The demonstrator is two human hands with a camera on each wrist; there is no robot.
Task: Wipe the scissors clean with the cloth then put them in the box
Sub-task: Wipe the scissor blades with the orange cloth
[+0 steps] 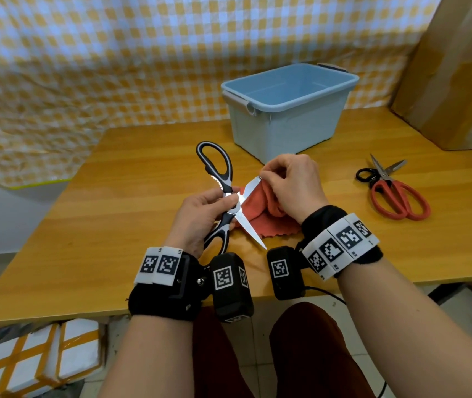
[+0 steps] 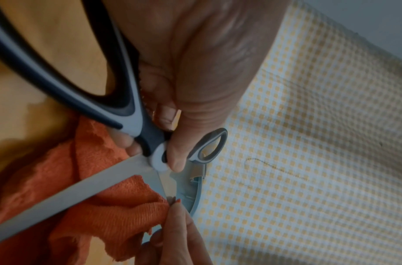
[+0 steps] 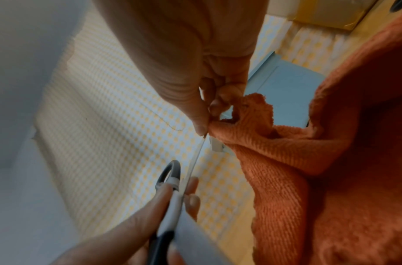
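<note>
Black-and-grey kitchen scissors (image 1: 223, 193) (image 2: 127, 114) (image 3: 170, 202) are held wide apart above the wooden table (image 1: 114, 214). My left hand (image 1: 200, 216) (image 2: 195, 71) grips them at the pivot and the near handle. My right hand (image 1: 289, 185) (image 3: 195, 71) pinches an orange-red cloth (image 1: 260, 211) (image 2: 100, 204) (image 3: 331, 161) against the tip of the upper blade. The lower blade points toward me. A light blue box (image 1: 289, 110) stands uncovered behind the hands, with nothing visible inside.
Red-handled scissors (image 1: 395, 193) lie on the table at the right. A brown cardboard box (image 1: 452, 76) stands at the far right. A yellow checked cloth (image 1: 85, 67) hangs behind the table. White boxes with yellow tape (image 1: 33, 360) sit on the floor at the left.
</note>
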